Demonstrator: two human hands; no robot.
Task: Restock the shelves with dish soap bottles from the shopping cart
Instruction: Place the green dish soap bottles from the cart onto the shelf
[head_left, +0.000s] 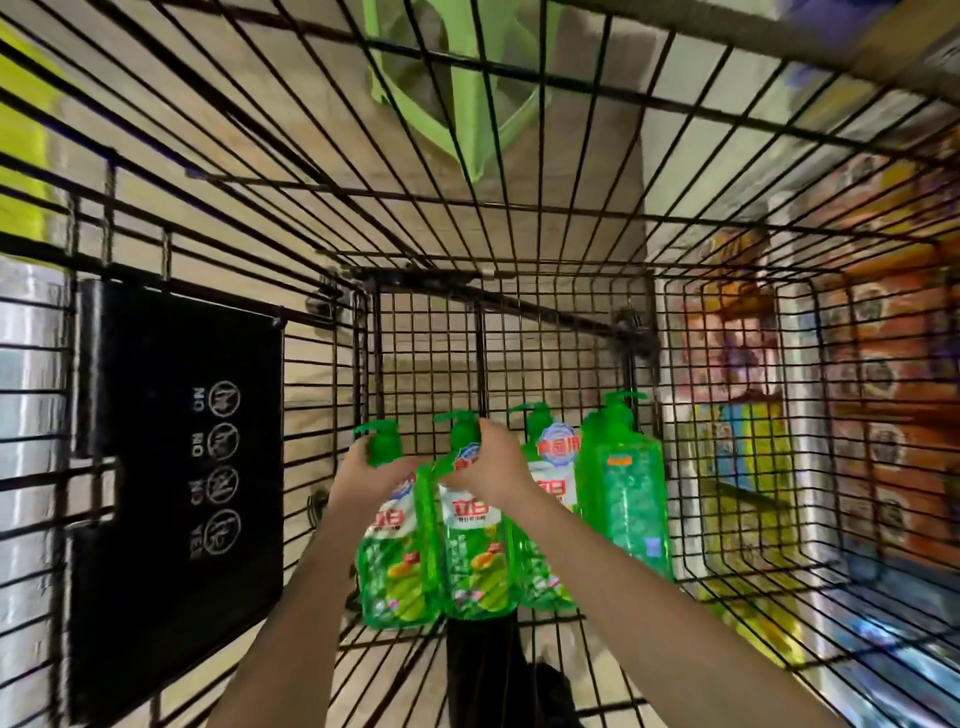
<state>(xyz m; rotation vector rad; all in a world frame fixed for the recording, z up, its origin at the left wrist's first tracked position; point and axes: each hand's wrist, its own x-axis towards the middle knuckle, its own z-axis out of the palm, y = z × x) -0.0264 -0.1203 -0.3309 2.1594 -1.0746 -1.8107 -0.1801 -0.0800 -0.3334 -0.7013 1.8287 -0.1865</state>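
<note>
Several green dish soap bottles with pump tops stand in a row inside the black wire shopping cart (571, 249). My left hand (363, 475) grips the neck of the leftmost bottle (397, 566), just under its pump. My right hand (491, 462) grips the neck of the second bottle (478, 561). Right of them stand a third bottle (553, 462) with a white label and a fourth bottle (623, 493) turned with its back label showing. Both forearms reach in from the bottom of the view.
A black plastic flap (176, 493) with warning pictograms hangs on the cart's left side. A light green plastic stool (457, 88) stands on the floor beyond the cart. Blurred colourful packages (872, 374) fill shelves on the right, seen through the wire wall.
</note>
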